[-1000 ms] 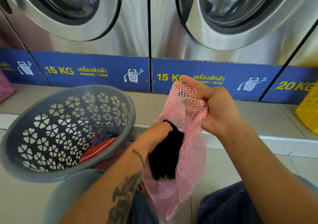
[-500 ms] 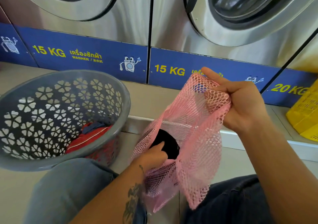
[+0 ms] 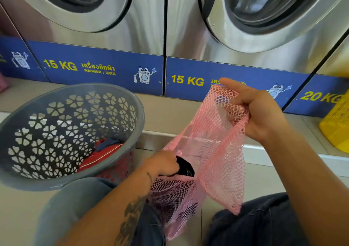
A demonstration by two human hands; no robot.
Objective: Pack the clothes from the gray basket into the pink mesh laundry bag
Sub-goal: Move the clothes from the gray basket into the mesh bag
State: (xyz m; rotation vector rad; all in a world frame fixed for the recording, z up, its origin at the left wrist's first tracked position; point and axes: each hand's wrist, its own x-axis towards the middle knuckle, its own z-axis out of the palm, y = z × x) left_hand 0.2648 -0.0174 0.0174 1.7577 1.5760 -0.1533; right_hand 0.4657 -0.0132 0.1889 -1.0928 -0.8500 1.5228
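The pink mesh laundry bag (image 3: 215,151) hangs in front of me, its mouth held up by my right hand (image 3: 258,113), which grips the bunched top edge. My left hand (image 3: 162,163) is at the bag's opening, fingers curled round a black garment (image 3: 186,168) that sits partly inside the mesh. The gray basket (image 3: 75,182) with flower-shaped holes stands tilted at the left, beside my left knee. A red garment with white stripes (image 3: 102,156) and a bit of dark blue cloth lie in its bottom.
Two steel 15 KG washers (image 3: 164,19) with blue base panels stand just behind, on a raised tiled step (image 3: 170,113). A yellow basket (image 3: 338,124) sits at the right edge and something pink at the far left. My knees fill the lower frame.
My left hand has pushed the black garment lower, from above the bag's mouth down into the mesh. My right hand has kept its hold on the bag's top.
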